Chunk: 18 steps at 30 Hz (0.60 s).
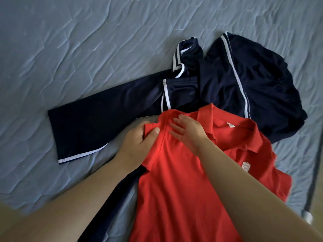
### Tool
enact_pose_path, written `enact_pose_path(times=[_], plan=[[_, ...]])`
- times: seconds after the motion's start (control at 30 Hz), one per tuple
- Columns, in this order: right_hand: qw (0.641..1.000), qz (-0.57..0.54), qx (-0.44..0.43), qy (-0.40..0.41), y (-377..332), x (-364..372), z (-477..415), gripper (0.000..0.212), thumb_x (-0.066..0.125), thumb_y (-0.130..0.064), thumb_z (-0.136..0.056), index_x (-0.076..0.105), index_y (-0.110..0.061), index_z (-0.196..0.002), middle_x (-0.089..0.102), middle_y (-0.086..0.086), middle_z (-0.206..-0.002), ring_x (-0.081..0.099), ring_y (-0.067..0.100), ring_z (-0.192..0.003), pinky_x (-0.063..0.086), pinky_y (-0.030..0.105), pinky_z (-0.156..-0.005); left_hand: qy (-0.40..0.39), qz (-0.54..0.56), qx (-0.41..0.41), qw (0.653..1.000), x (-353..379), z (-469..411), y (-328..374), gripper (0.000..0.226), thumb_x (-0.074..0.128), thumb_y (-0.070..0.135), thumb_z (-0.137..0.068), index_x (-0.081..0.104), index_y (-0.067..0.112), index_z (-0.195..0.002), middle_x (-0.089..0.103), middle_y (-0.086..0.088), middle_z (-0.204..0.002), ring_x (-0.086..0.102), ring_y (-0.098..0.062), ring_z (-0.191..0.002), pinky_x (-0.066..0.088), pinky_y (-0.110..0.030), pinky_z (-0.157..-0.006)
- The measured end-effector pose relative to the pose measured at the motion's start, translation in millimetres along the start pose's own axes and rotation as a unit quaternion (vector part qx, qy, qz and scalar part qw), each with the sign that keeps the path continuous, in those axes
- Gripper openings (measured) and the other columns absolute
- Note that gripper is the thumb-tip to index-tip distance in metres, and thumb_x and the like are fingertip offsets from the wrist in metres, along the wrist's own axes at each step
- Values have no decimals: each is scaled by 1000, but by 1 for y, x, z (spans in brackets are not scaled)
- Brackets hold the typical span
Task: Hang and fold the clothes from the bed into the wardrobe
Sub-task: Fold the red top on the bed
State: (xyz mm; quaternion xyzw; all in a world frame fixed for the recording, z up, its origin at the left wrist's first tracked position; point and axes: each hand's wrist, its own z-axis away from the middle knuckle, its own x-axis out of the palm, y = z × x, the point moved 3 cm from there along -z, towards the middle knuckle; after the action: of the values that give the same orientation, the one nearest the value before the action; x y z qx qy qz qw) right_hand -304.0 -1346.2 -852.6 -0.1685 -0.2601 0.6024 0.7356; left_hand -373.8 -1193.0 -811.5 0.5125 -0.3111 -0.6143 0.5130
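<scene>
On bed [52, 49] | red polo shirt [174, 189] lengthwise, collar away | left hand [138, 145] pinching

The left hand [138, 142] pinches a fold of the red polo shirt [174, 189]; the right hand [188, 133] lies flat on it. Beyond the shirt, navy white-striped sportswear [236, 84] sprawls on the grey-blue bedsheet [70, 49].

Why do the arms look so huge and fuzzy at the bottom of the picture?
Head view: the wide lens stretches things near the edges, so the forearms balloon and blur there; the left hand, right hand and red shirt mid-frame stay fairly sharp; soft, even light, dark corners.
</scene>
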Motion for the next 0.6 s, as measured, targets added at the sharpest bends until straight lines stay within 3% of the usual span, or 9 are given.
enact_pose_path(times=[0.1, 0.13, 0.23, 0.27, 0.3, 0.37, 0.43, 0.5, 0.6], plan=[[1000, 15, -2, 2, -11, -28, 13, 31, 43, -17, -102, 47, -6, -131, 58, 16, -122, 58, 30, -113, 52, 37, -83, -100, -24, 0, 995, 26, 7, 6, 26, 56, 37, -91, 61, 13, -82, 60, 11, -66, 54, 0, -60, 41, -11, -58], [1000, 25, -6, 4, -14, -39, 17, 29, 43, -19, -101, 50, -6, -127, 61, 14, -116, 61, 27, -105, 52, 35, -80, -151, -40, -3, 988, 38, 13, 6, 25, 56, 39, -92, 60, 16, -84, 57, 14, -69, 52, 4, -60, 39, -8, -58], [998, 61, -3, 20, -13, -72, 31, 23, 45, -22, -100, 55, -8, -115, 65, 11, -99, 63, 21, -85, 53, 32, -76, -280, -77, -44, 956, 67, 34, -5, 31, 55, 50, -90, 63, 26, -108, 57, 17, -105, 56, 4, -95, 42, -6, -84], [997, 73, 3, 29, -10, -81, 33, 20, 46, -22, -100, 57, -9, -110, 65, 11, -96, 63, 21, -80, 52, 31, -74, -271, -52, -66, 959, 69, 38, -7, 32, 56, 50, -89, 65, 24, -106, 60, 14, -104, 60, -2, -94, 49, -15, -84], [995, 90, 13, 38, -6, -87, 35, 17, 47, -22, -99, 58, -10, -105, 65, 11, -92, 62, 21, -76, 51, 31, -72, -217, -37, -70, 973, 66, 39, -10, 28, 58, 46, -87, 67, 22, -98, 64, 10, -93, 64, -7, -83, 53, -23, -75], [987, 148, 36, 53, 6, -95, 37, 13, 52, -22, -97, 59, -12, -95, 63, 12, -88, 58, 20, -71, 48, 32, -70, -66, -137, -19, 988, 50, 36, -16, 11, 63, 32, -85, 64, 22, -84, 64, 8, -77, 61, -7, -67, 48, -27, -65], [954, 292, 22, 57, 22, -101, 35, 15, 60, -29, -92, 61, -14, -89, 64, 11, -90, 56, 21, -75, 45, 33, -73, 12, -230, -14, 973, 38, 37, -27, 10, 68, 29, -83, 61, 23, -85, 60, 8, -81, 57, -7, -69, 48, -30, -70], [908, 414, -19, 60, 40, -103, 35, 27, 68, -36, -86, 61, -16, -103, 63, 5, -90, 57, 19, -81, 42, 28, -74, -22, -237, -90, 967, 38, 42, -43, 26, 73, 36, -79, 60, 19, -93, 59, 3, -90, 58, -12, -75, 49, -32, -76], [886, 450, -75, 79, 52, -97, 40, 50, 73, -41, -80, 52, -16, -119, 61, -1, -90, 60, 17, -87, 39, 23, -71, -79, -255, -161, 950, 45, 52, -61, 42, 79, 41, -72, 57, 16, -99, 56, 1, -97, 59, -15, -83, 49, -30, -77]])
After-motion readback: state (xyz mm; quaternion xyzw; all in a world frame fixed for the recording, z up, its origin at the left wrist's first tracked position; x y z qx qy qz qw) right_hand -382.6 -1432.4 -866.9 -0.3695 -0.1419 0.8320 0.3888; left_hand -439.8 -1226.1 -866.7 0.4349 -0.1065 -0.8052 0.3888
